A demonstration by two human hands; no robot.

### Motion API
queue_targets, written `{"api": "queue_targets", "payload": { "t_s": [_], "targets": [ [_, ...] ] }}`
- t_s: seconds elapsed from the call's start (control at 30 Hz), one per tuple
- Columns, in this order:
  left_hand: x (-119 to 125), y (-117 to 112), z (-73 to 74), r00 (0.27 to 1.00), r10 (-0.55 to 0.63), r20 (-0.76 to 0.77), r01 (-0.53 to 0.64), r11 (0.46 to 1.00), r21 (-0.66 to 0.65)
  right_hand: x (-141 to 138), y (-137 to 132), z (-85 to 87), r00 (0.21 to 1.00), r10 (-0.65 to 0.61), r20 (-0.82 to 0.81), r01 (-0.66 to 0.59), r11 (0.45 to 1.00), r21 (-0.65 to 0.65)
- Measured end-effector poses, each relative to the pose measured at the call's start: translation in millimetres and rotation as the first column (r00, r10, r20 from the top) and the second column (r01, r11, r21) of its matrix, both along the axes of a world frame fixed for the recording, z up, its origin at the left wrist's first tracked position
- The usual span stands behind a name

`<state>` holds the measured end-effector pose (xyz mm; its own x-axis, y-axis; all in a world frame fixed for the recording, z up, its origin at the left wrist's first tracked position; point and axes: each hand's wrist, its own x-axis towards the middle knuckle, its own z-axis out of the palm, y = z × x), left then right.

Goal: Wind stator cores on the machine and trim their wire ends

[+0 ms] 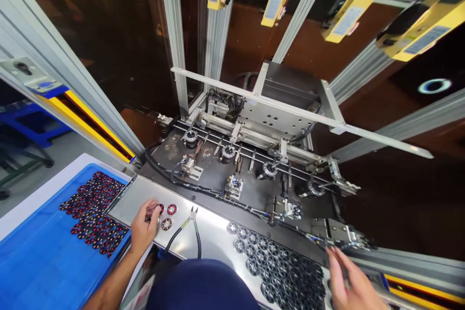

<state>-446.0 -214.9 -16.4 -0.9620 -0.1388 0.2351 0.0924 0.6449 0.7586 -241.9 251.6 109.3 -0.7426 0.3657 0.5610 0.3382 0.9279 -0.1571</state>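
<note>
My left hand (144,228) is curled over the metal ledge (131,196), its fingers closed on a motor stator that they largely hide. Beside those fingertips lie round stators with red windings (172,209) and one with copper-coloured windings (166,224). Cutting pliers (193,215) with dark handles rest just right of them, jaws pointing away from me. At the lower right, my right hand (350,283) is raised near the machine's edge, slightly blurred, fingers stretched out and nothing visible in them. Several silver-and-black round motor parts (276,261) stand in rows to its left.
A blue tray (47,261) at the left holds many wound stators. Beyond the ledge stands a machine (232,164) with several round fixtures and cables. Yellow devices (274,7) hang overhead. Yellow-and-black side bars (90,123) and a long metal bar (298,114) frame the work area.
</note>
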Motion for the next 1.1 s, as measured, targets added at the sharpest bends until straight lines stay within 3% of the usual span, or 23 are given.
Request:
{"api": "queue_targets", "payload": {
  "t_s": [0.07, 0.13, 0.2, 0.27, 0.33, 0.43, 0.53, 0.63, 0.73, 0.83, 0.97, 1.1],
  "targets": [
    [0.9, -2.7, 5.3, 1.0, 0.021, -0.008, -0.021, 1.0, 0.008, -69.2, -24.8, 36.1, 0.947, 0.313, -0.072, -0.318, 0.946, -0.066],
    [2.5, -8.2, 12.9, 0.998, 0.049, -0.024, -0.049, 0.999, 0.002, -145.5, -55.1, 62.4, 0.798, 0.6, -0.065, -0.603, 0.796, -0.059],
    [4.8, -16.0, 22.0, 0.996, 0.076, -0.048, -0.076, 0.997, -0.01, -223.4, -88.0, 73.7, 0.622, 0.78, 0.073, -0.774, 0.626, -0.097],
    [7.4, -24.6, 31.8, 0.993, 0.095, -0.075, -0.097, 0.995, -0.023, -296.3, -120.4, 69.4, 0.51, 0.843, 0.171, -0.833, 0.533, -0.146],
    [9.2, -32.0, 41.0, 0.989, 0.106, -0.1, -0.11, 0.993, -0.037, -357.6, -150.1, 54.1, 0.41, 0.874, 0.26, -0.865, 0.463, -0.194],
    [8.8, -38.6, 53.1, 0.987, 0.104, -0.119, -0.111, 0.992, -0.058, -418.3, -185.2, 25.9, 0.334, 0.875, 0.351, -0.867, 0.431, -0.25],
    [1.7, -40.1, 63.4, 0.983, 0.067, -0.17, -0.086, 0.991, -0.104, -441.7, -203.4, 5.0, 0.327, 0.86, 0.391, -0.833, 0.458, -0.312],
    [-17.1, -37.8, 72.7, 0.967, 0.003, -0.254, -0.043, 0.987, -0.153, -442.2, -203.9, -6.0, 0.381, 0.833, 0.4, -0.751, 0.532, -0.392],
    [-55.0, -28.3, 81.6, 0.957, -0.068, -0.283, 0.018, 0.984, -0.175, -441.2, -197.9, -10.7, 0.503, 0.768, 0.397, -0.599, 0.641, -0.48],
    [-112.4, -5.6, 90.7, 0.942, -0.215, -0.257, 0.152, 0.958, -0.242, -454.2, -199.1, -12.7, 0.607, 0.661, 0.441, -0.366, 0.725, -0.584],
    [-190.1, 38.3, 100.3, 0.865, -0.48, -0.145, 0.398, 0.833, -0.385, -482.7, -210.1, -12.4, 0.639, 0.576, 0.51, -0.081, 0.71, -0.699],
    [-230.0, 69.8, 101.5, 0.798, -0.601, -0.037, 0.509, 0.706, -0.492, -491.7, -211.3, -10.4, 0.687, 0.534, 0.493, 0.06, 0.634, -0.771]
  ]
}}
